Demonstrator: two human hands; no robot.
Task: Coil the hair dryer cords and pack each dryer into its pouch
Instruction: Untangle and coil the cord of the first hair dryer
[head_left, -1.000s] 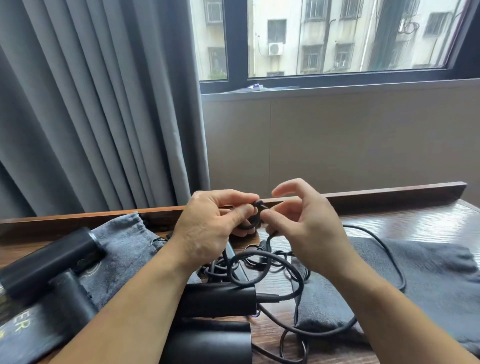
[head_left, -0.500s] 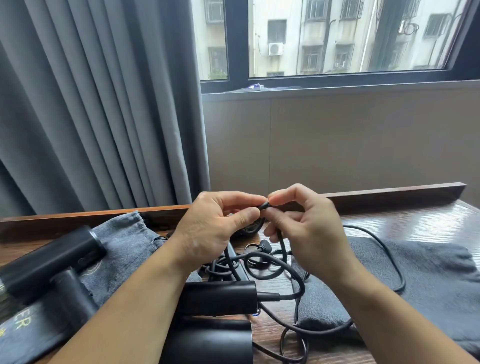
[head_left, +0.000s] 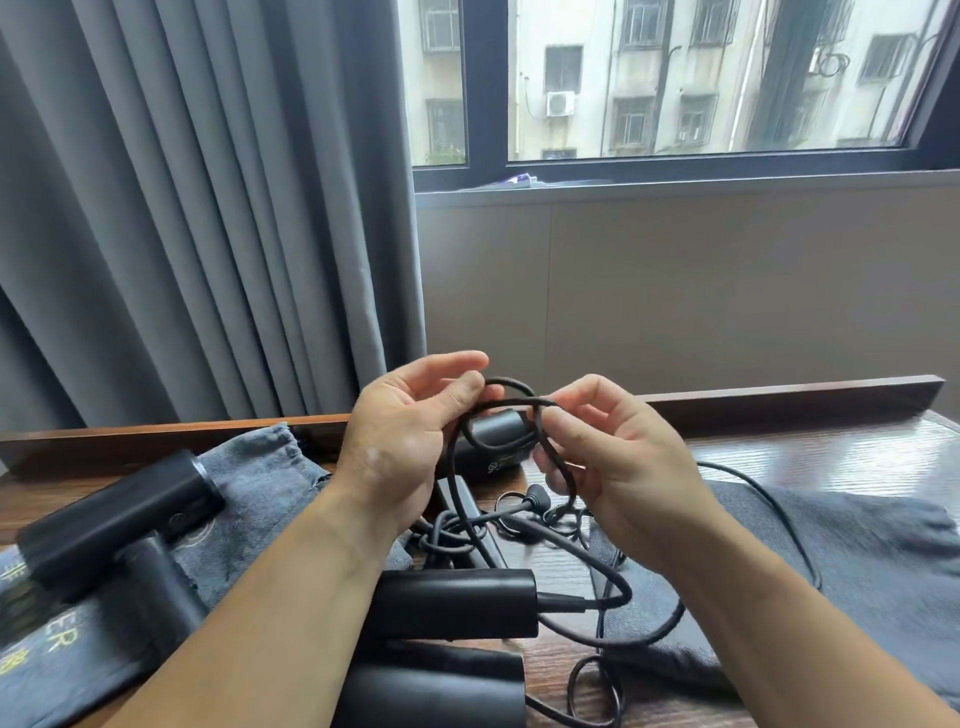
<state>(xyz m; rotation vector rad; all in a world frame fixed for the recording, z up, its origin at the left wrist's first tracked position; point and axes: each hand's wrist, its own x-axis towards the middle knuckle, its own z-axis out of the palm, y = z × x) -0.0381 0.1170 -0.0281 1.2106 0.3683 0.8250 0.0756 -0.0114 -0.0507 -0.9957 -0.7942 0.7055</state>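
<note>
Grey pleated curtain (head_left: 197, 218) beside daylit window (head_left: 675, 83), beige wall (head_left: 701, 291), wooden table (head_left: 831, 447).

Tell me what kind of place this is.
Probably a hotel room or bedroom. A wooden desk stands below a window facing apartment blocks, with a long grey curtain beside it; matching black hair dryers and grey pouches hint at a hotel.
</note>
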